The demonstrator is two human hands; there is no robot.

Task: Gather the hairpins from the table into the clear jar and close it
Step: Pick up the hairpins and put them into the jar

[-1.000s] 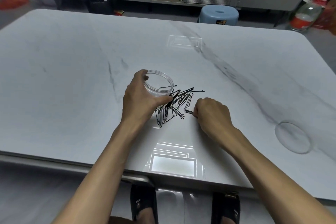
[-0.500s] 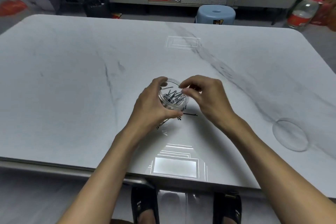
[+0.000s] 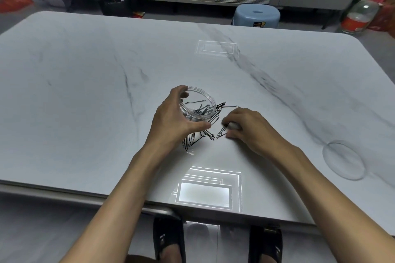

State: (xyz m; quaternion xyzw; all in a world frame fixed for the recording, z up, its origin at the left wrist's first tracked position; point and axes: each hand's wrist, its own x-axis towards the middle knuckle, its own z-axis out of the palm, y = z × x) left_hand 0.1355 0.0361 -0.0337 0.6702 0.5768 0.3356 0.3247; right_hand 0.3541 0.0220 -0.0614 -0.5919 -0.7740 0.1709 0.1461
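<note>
hairpin collection: jar tilted, lid off

we see the marble-pattern worktop point(image 3: 85, 92) carrying all task items. the left hand point(image 3: 173, 121) has its grip clamped around the clear jar point(image 3: 198, 104), which is tilted with its open mouth toward the right and holds several hairpins. the clear lid point(image 3: 343, 159) lies flat near the worktop's right edge, well apart from the jar. the right hand point(image 3: 248, 128) rests just right of the jar, its grip pinched together on a few loose hairpins point(image 3: 222, 132). the remaining pins lie scattered beside and below the jar.
</note>
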